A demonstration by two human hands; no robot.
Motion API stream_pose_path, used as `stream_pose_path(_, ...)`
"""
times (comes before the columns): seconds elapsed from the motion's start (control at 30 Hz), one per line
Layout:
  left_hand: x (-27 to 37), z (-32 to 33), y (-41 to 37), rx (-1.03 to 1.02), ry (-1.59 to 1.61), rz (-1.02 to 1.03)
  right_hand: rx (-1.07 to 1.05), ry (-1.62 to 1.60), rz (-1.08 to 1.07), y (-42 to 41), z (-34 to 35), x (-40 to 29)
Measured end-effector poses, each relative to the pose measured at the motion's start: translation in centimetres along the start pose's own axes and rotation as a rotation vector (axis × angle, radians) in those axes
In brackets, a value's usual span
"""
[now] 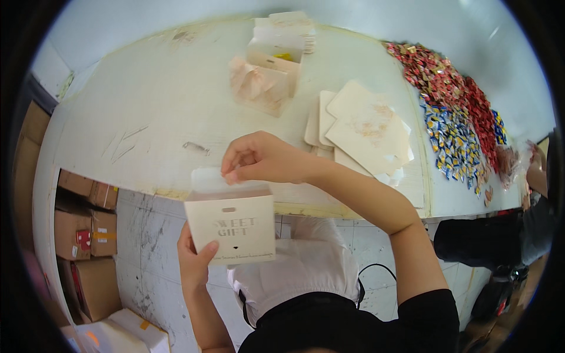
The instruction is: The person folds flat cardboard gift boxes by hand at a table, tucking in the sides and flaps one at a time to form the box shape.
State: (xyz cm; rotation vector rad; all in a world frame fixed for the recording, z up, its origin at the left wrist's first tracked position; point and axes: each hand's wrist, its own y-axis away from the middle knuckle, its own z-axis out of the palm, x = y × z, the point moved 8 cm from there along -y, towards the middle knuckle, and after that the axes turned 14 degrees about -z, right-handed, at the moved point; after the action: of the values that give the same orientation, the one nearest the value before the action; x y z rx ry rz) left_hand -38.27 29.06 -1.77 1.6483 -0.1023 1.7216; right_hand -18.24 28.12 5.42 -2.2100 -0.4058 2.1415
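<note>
A cream cardboard gift box (247, 245) with printed lettering and a small slot is upright before me, at the front edge of the table. Around its lower left side grips my left hand (193, 256), thumb on the front face. The box's top is open, and a white flap (205, 178) stands up at the back. Just above that opening, my right hand (260, 156) hangs with bent fingers, thumb and fingertips close together near the flap. Whether anything is between those fingertips cannot be seen. The inside of the box is mostly hidden.
Flat cream cardboard pieces (359, 123) lie stacked to the right. Farther back stand another open box (282, 73) and a pinkish ribbon bow (251, 79). Heaps of red-wrapped sweets (441, 79) and blue-and-white packets (452, 141) cover the right side, beside another person's hand (536, 165). Cartons (95, 282) sit lower left.
</note>
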Motion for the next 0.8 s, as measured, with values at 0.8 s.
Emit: stream_pose_path(0.8, 16.7, 2.6, 5.1, 0.567, -1.331, 0.766, 0.643, 0.163, -0.256, 5.2, -3.4, 1.1)
